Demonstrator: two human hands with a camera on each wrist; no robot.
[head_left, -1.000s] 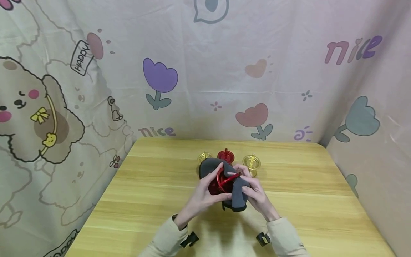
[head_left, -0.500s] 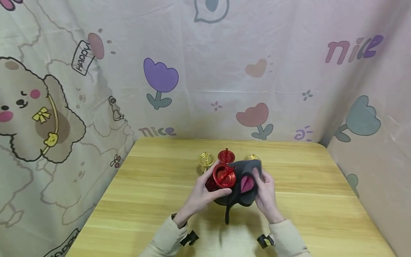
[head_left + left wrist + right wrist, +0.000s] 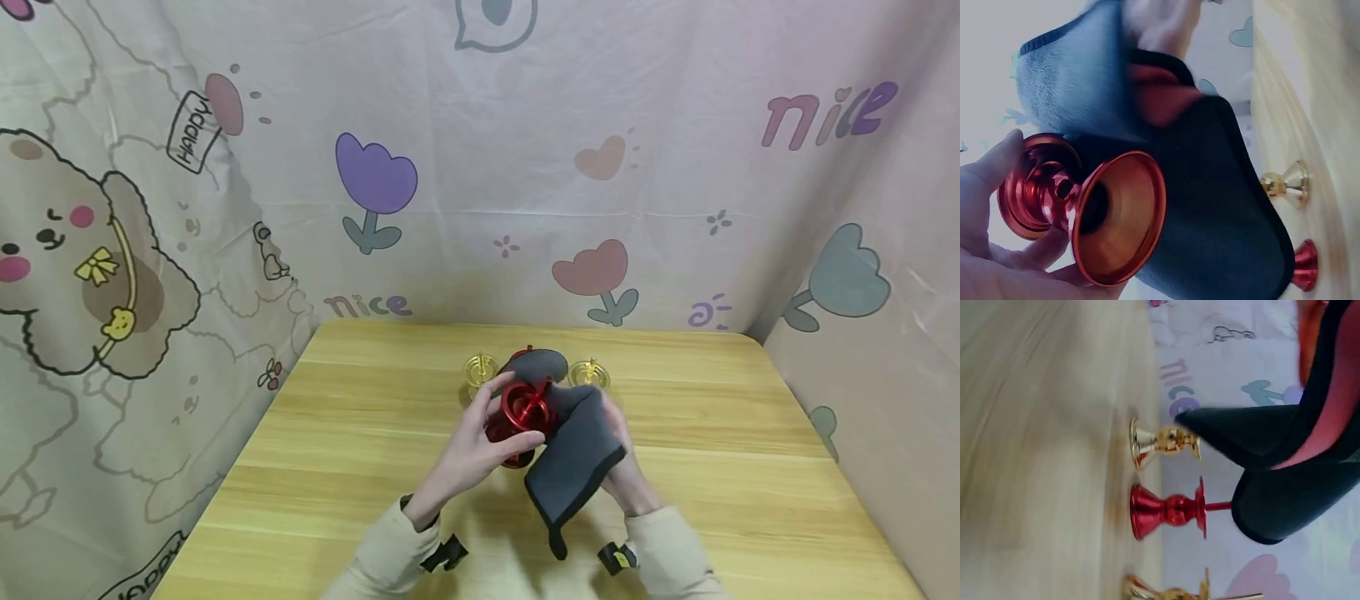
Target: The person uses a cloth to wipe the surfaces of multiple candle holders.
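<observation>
My left hand (image 3: pixel 472 446) grips a shiny red metal candle holder (image 3: pixel 521 408) with a thin spike, tilted above the table. In the left wrist view its flared, hollow foot (image 3: pixel 1125 228) faces the camera, and thumb and fingers close round the body. A dark grey cleaning cloth (image 3: pixel 573 462) with black edging hangs from my right hand (image 3: pixel 626 467), whose fingers are mostly hidden behind it. Part of the cloth passes behind the candle holder, and its pinkish-red inner side (image 3: pixel 1163 94) shows in the left wrist view.
Two gold candle holders, one left (image 3: pixel 480 367) and one right (image 3: pixel 588 373), stand at the back of the wooden table (image 3: pixel 360 450). Between them stands another red candle holder (image 3: pixel 1175 509), partly covered by the cloth in the head view. A printed curtain (image 3: pixel 465 150) hangs behind.
The cloth first lay around the red candle holder, then swung right, and now hangs lower with a flap reaching behind the holder. The left hand keeps its grip, tilting the holder slightly.
</observation>
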